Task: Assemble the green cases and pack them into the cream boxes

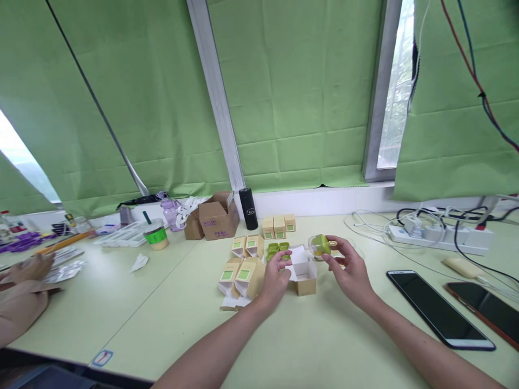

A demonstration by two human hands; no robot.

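Right hand holds a small green container beside an open box

Over a pale bench point(178, 329), a person's right hand point(352, 270) pinches a green container point(321, 245) with a clear section, thumb below and fingers above. The container is up off the bench, just left of this grip. Its longer axis seems to run sideways: the clear end points left, and a small yellowish loop points right, toward the fingers. An open cardboard box point(307, 285) stands nearer the person and slightly left of the container, its white inside showing from above. The left hand point(274, 278) is at the box's left flap, fingertips close together; whether they pinch it, I cannot tell. The right hand is clearly nearer the container.
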